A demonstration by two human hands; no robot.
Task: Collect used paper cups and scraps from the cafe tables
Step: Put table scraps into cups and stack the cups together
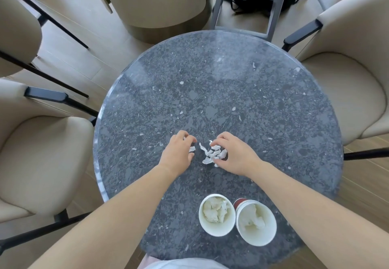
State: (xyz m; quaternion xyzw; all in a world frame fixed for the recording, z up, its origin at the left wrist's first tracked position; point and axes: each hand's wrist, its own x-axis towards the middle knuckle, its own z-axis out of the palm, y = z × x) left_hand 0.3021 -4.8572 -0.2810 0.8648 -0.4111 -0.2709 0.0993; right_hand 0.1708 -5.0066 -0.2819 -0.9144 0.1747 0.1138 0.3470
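Note:
A small heap of white paper scraps (212, 153) lies near the middle of the round dark speckled table (210, 75). My left hand (179, 153) is just left of the heap, its curled fingers holding a few scraps. My right hand (233, 153) rests on the heap's right side, fingertips curled onto the scraps. Two paper cups stand near the table's front edge: a white cup (217, 214) filled with crumpled paper, and to its right a stack of cups (255, 222) with red sides, also holding paper.
Beige padded chairs ring the table: one at the left (42, 153), one at the right (347, 83), another at the far left (16, 33). A grey stool (244, 5) and a round beige base (160, 5) stand beyond the far edge. A few tiny scraps dot the far tabletop.

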